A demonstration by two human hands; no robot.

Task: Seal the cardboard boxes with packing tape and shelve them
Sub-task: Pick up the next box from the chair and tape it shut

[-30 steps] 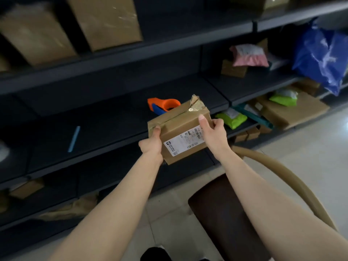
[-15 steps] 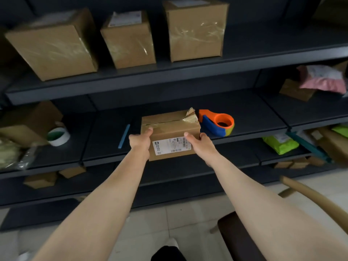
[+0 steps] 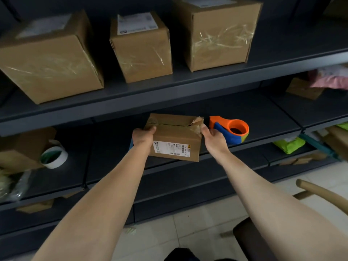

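Note:
A small cardboard box with a white label on its near face and a torn, crumpled tape end at its top right corner rests at the front of the middle shelf. My left hand grips its left side and my right hand grips its right side. An orange and blue tape dispenser lies on the same shelf, just right of my right hand. Three taped cardboard boxes stand in a row on the shelf above.
A white roll of tape and a brown box sit at the left of the middle shelf. Green and pink parcels lie on the shelves at right. A wooden chair stands at the lower right on the tiled floor.
The view has swung up and left along the shelves. Both hands have carried the box forward and set it level at the middle shelf's front, beside the tape dispenser.

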